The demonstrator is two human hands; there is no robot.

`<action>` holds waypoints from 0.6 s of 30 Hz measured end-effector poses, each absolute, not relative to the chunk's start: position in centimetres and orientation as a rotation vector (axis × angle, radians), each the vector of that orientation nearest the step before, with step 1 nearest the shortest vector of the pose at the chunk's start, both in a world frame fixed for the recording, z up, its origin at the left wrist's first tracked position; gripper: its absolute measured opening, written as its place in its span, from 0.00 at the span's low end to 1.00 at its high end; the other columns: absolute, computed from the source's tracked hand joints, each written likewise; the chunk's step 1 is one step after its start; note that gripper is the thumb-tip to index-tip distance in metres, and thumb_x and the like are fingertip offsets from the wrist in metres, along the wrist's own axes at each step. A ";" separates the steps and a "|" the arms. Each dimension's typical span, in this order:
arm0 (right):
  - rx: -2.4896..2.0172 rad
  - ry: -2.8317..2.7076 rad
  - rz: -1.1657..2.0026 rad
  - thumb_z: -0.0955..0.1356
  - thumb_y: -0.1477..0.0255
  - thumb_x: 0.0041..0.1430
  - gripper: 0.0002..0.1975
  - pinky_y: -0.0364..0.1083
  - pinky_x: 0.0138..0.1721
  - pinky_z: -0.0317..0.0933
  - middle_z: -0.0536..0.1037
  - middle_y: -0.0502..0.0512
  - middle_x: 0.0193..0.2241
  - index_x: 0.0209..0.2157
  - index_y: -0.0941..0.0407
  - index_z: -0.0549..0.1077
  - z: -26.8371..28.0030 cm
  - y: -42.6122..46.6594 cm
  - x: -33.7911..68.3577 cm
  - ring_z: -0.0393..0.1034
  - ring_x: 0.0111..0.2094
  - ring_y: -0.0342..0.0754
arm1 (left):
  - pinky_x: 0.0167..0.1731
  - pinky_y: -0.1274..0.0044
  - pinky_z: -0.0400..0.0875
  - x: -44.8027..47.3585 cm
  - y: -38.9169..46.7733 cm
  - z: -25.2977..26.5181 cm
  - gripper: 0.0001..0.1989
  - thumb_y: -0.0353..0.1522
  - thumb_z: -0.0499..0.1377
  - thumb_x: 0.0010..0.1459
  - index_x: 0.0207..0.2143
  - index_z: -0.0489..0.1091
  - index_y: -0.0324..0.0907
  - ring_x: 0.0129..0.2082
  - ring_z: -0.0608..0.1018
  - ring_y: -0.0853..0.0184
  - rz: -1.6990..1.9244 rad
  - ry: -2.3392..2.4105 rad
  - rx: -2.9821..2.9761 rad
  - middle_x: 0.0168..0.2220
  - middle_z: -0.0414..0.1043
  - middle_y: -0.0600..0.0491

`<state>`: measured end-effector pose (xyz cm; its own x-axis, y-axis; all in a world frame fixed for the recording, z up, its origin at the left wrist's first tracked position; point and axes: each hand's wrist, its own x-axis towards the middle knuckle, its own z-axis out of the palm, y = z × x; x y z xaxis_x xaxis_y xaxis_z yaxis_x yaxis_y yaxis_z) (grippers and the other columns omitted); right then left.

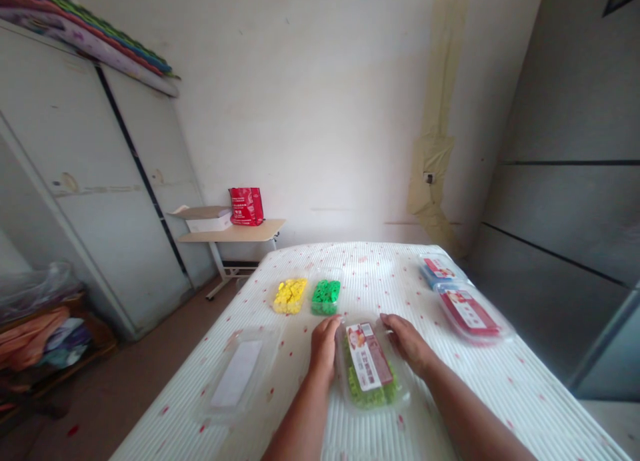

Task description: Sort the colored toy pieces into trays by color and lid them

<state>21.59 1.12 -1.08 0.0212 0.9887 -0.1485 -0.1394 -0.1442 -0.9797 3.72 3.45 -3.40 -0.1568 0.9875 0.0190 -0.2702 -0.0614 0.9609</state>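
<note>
A clear plastic container (373, 394) with a printed label on its lid lies before me, and light green pieces show through it. My left hand (325, 344) grips its left side near the far corner. On the opposite side, my right hand (406, 341) is closed around the far right edge, thumb at the rim. Beyond my hands stand a clear tub of green pieces (326, 296) and a clear tub of yellow pieces (290, 296). A loose transparent lid (237, 374) with a whitish label rests to the left of my left arm.
At the right edge of the cloth-covered table (370, 268) are a labelled container of red contents (470, 313) and a labelled container of blue contents (437, 269). A side table (250, 232) with a red bag (246, 206) and a white box (203, 221) stands behind, left.
</note>
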 end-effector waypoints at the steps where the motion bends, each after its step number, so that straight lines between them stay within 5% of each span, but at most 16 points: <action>1: -1.252 -1.019 1.352 0.66 0.59 0.46 0.14 0.40 0.22 0.49 0.68 0.45 0.22 0.26 0.56 0.66 -1.0 0.7 21.7 0.58 0.20 0.38 | 0.30 0.77 0.66 3.7 3.4 -3.4 0.19 0.44 0.62 0.39 0.27 0.73 0.37 0.26 0.74 0.66 1.463 1.085 0.948 0.22 0.73 0.56; 12: -1.309 -0.981 1.507 0.65 0.64 0.46 0.11 0.39 0.17 0.46 0.60 0.42 0.15 0.22 0.55 0.61 -1.2 -4.7 22.4 0.54 0.16 0.37 | 0.48 0.72 0.64 3.2 -1.0 -1.9 0.22 0.36 0.59 0.43 0.43 0.71 0.38 0.47 0.72 0.59 1.394 0.944 0.958 0.43 0.74 0.48; 18: -1.313 -1.016 1.516 0.65 0.63 0.48 0.11 0.38 0.16 0.48 0.60 0.42 0.14 0.21 0.55 0.62 -1.2 -5.5 22.1 0.55 0.15 0.37 | 0.50 0.72 0.63 3.5 -3.1 -2.6 0.23 0.31 0.59 0.41 0.44 0.69 0.39 0.50 0.70 0.59 1.398 0.983 0.898 0.47 0.72 0.48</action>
<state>22.10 -5.55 -1.18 -0.0715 0.9547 -0.2888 -0.0960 -0.2948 -0.9507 3.54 -3.07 -2.64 -0.0597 0.9980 -0.0212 -0.3575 -0.0016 0.9339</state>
